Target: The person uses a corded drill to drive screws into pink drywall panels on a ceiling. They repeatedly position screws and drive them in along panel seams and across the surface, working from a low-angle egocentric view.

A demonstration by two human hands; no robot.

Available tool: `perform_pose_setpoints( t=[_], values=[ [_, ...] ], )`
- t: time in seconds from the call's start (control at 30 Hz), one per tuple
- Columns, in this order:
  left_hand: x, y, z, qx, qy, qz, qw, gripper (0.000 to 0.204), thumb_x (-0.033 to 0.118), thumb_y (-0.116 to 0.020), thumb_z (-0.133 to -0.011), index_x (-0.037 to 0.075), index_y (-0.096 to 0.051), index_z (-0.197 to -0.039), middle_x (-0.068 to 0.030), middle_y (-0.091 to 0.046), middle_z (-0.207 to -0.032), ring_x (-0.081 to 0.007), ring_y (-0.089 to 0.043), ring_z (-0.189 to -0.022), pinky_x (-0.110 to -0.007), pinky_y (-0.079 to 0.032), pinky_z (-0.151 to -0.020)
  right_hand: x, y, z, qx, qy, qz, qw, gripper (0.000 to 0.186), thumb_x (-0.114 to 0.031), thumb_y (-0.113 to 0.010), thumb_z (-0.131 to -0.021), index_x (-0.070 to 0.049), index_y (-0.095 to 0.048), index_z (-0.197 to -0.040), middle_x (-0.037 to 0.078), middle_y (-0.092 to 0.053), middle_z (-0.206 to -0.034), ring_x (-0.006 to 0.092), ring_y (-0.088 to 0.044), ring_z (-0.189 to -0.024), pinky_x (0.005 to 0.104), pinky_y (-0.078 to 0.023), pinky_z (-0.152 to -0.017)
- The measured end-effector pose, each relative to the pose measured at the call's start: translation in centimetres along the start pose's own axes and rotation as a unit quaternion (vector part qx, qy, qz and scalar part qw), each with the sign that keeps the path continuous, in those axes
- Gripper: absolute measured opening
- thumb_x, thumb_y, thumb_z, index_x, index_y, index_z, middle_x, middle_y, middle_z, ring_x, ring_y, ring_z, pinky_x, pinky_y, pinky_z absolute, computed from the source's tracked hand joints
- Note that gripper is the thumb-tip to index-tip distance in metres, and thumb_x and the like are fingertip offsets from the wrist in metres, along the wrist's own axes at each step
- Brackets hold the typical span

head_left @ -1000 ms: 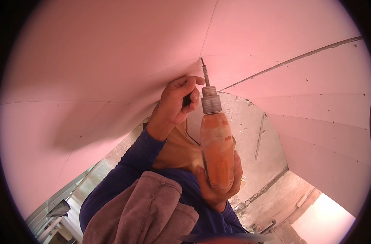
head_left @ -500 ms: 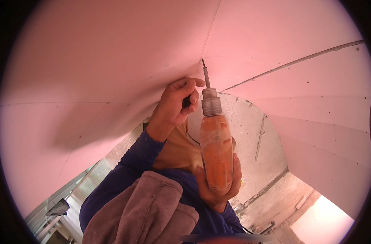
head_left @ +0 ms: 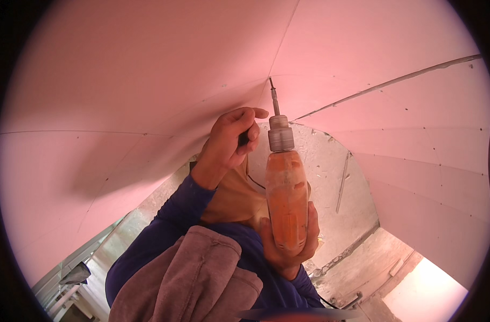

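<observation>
An orange, dust-smeared power drill [head_left: 286,193] points upward, its handle end gripped by my right hand [head_left: 308,249]. From its grey metal chuck [head_left: 281,134] a slim driver bit [head_left: 275,102] rises. A small dark screw [head_left: 271,81] at the bit's end meets the pink panel [head_left: 148,59] beside a seam. My left hand [head_left: 223,142] is raised left of the chuck, its index finger stretched toward the bit but apart from it. The other fingers curl around something dark, too hidden to name.
Pink panels cover the upper area and both sides, with rows of dark screw heads on the right. A dark gap [head_left: 390,83] runs between panels at upper right. Below are a rough grey surface [head_left: 331,177], a brownish cloth [head_left: 191,273] and a grey-headed tool [head_left: 75,273] at lower left.
My left index finger has drawn slightly down and away from the bit. The drill appears shifted a little right in the picture, its screw still against the panel.
</observation>
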State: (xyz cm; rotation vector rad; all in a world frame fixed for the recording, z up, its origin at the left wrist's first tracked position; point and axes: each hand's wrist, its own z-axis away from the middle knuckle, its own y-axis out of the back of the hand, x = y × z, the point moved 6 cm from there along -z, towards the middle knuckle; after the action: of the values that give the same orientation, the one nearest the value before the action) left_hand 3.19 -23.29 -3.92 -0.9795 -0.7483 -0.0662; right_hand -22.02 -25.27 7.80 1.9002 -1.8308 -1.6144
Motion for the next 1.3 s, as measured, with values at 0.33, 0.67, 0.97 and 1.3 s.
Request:
perform_pose_setpoints(
  t=[0.33,0.67,0.97,1.3],
  values=[
    [-0.3,1.3,0.4,0.011,-0.005,0.007,1.0,0.029,0.024,-0.057,-0.117,-0.003,-0.067,-0.122,-0.0026,-0.064,-0.075,-0.0118,-0.06,-0.058,-0.021,-0.037,-0.044,0.1,0.2,-0.1,0.004,0.001,0.025,1.0,0.099,-0.021,-0.098,-0.075,0.013,-0.048,-0.153,0.03,-0.068,-0.137,0.0401,-0.075,-0.117,0.0459,-0.06,-0.099],
    [0.1,1.2,0.3,0.014,-0.01,0.013,1.0,0.025,0.021,-0.057,-0.116,-0.001,-0.068,-0.117,-0.0028,-0.064,-0.074,-0.0118,-0.059,-0.057,-0.021,-0.036,-0.043,0.3,0.0,0.0,0.012,0.006,0.012,1.0,0.097,-0.02,-0.097,-0.076,0.014,-0.047,-0.152,0.03,-0.07,-0.133,0.0414,-0.077,-0.112,0.0466,-0.062,-0.096],
    [0.0,1.3,0.3,0.008,-0.019,0.017,1.0,0.023,0.02,-0.057,-0.116,0.0,-0.067,-0.115,-0.0029,-0.063,-0.074,-0.0119,-0.059,-0.057,-0.022,-0.036,-0.043,0.1,0.2,-0.5,0.005,0.021,0.03,0.999,0.096,-0.018,-0.097,-0.075,0.014,-0.048,-0.151,0.031,-0.07,-0.133,0.0429,-0.077,-0.108,0.0461,-0.063,-0.092],
    [0.3,1.3,0.5,0.009,-0.027,0.01,1.0,0.024,0.021,-0.058,-0.116,-0.001,-0.067,-0.116,-0.0025,-0.063,-0.074,-0.0123,-0.059,-0.057,-0.022,-0.036,-0.044,0.2,0.2,-0.6,-0.001,0.018,0.016,1.0,0.095,-0.017,-0.096,-0.076,0.013,-0.048,-0.152,0.032,-0.068,-0.133,0.0444,-0.077,-0.109,0.047,-0.063,-0.091]
  ],
)
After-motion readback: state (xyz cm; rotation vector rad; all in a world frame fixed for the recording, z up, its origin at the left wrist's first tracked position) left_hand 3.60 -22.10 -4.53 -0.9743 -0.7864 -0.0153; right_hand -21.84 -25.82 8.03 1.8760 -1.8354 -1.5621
